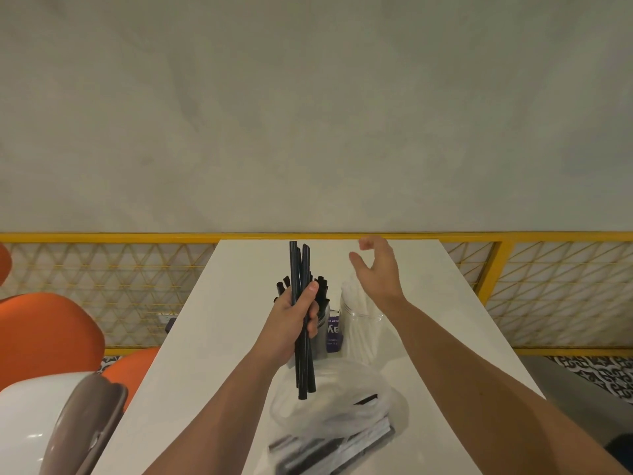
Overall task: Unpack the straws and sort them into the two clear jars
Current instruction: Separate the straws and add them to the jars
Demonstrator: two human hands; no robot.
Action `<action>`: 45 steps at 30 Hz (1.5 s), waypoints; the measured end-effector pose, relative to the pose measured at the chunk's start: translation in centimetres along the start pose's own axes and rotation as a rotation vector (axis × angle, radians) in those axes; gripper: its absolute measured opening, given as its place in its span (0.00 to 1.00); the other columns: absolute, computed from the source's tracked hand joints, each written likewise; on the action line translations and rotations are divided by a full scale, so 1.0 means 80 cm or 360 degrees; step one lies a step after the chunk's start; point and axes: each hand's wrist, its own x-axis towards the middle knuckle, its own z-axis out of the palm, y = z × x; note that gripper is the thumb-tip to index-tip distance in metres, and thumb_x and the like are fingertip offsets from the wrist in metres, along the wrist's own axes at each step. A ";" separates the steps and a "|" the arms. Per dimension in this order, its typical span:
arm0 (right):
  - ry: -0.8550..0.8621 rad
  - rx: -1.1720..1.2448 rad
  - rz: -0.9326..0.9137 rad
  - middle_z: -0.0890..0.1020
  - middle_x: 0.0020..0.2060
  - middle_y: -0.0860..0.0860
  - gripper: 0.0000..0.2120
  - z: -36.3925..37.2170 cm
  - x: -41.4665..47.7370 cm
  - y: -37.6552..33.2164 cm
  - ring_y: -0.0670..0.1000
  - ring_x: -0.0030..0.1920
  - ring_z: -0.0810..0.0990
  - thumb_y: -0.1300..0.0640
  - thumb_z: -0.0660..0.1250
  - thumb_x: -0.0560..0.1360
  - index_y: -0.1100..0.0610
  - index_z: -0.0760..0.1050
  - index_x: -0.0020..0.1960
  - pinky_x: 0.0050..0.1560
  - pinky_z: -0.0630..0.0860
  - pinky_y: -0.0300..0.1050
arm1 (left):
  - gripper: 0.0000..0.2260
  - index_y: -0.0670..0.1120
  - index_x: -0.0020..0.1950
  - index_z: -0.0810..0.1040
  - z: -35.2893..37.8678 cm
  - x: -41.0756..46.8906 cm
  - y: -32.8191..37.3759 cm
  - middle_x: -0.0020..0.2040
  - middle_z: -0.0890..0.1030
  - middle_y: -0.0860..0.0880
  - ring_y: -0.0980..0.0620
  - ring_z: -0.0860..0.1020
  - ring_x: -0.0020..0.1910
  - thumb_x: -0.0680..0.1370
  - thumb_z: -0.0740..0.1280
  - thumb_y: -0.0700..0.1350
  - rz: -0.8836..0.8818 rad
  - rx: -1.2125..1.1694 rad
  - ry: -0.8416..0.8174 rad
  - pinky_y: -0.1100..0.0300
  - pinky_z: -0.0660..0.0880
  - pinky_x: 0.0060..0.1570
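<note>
My left hand (297, 320) grips a small bunch of black straws (301, 269) upright, just in front of a clear jar (322, 318) that holds several more black straws. To its right stands a second clear jar (363, 323) filled with white straws. My right hand (376, 269) hovers above and behind that jar, fingers loosely spread, holding nothing. A clear plastic bag (335, 416) lies near me on the white table (219, 337), with more black straws inside it.
A small purple card (334, 334) stands between the two jars. A yellow mesh railing (102, 286) runs behind the table. Orange chairs (44, 334) and a white-and-grey seat (61, 423) sit at the left.
</note>
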 end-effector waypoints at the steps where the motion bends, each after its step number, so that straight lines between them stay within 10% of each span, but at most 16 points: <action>1: -0.0044 0.0099 -0.0023 0.78 0.52 0.53 0.09 0.003 -0.003 -0.015 0.48 0.53 0.74 0.59 0.65 0.76 0.60 0.74 0.55 0.51 0.67 0.33 | 0.13 0.44 0.41 0.67 0.002 -0.001 0.001 0.28 0.71 0.51 0.54 0.67 0.24 0.80 0.60 0.52 0.0000 -0.0006 0.0001 0.63 0.67 0.26; 12: -0.1093 0.0527 0.0515 0.80 0.38 0.52 0.11 0.027 -0.023 -0.079 0.51 0.41 0.78 0.54 0.60 0.79 0.59 0.76 0.45 0.45 0.76 0.43 | 0.17 0.44 0.44 0.72 -0.002 -0.012 0.011 0.28 0.73 0.48 0.53 0.68 0.23 0.81 0.54 0.54 0.0034 -0.0038 -0.0046 0.62 0.67 0.25; 23: -0.0334 0.1237 0.0632 0.77 0.37 0.56 0.09 0.024 0.011 -0.118 0.53 0.36 0.79 0.59 0.49 0.83 0.63 0.65 0.53 0.43 0.79 0.48 | 0.11 0.41 0.50 0.76 -0.044 -0.013 0.009 0.39 0.84 0.40 0.47 0.82 0.33 0.82 0.57 0.45 -0.0037 -0.0273 0.0131 0.59 0.79 0.32; 29: 0.0113 0.1225 0.0077 0.76 0.36 0.51 0.07 0.011 0.035 -0.134 0.48 0.34 0.80 0.60 0.49 0.83 0.57 0.65 0.49 0.41 0.80 0.37 | 0.12 0.42 0.49 0.77 -0.069 -0.008 0.003 0.40 0.85 0.44 0.49 0.83 0.35 0.82 0.56 0.46 -0.0027 -0.0236 0.0286 0.59 0.81 0.37; 40: -0.0269 0.0470 -0.0193 0.80 0.44 0.52 0.11 0.068 -0.016 -0.072 0.41 0.45 0.80 0.59 0.52 0.82 0.59 0.63 0.63 0.47 0.73 0.28 | 0.11 0.41 0.50 0.76 -0.064 -0.005 -0.006 0.41 0.84 0.42 0.48 0.83 0.35 0.82 0.57 0.46 -0.0045 -0.0216 0.0273 0.58 0.80 0.38; 45: -0.0393 0.0116 -0.0076 0.80 0.50 0.53 0.19 0.080 -0.024 -0.034 0.51 0.48 0.79 0.58 0.59 0.80 0.54 0.60 0.69 0.52 0.78 0.44 | 0.11 0.42 0.50 0.77 -0.063 -0.005 -0.007 0.41 0.84 0.43 0.48 0.83 0.36 0.82 0.58 0.46 -0.0038 -0.0204 0.0261 0.58 0.80 0.38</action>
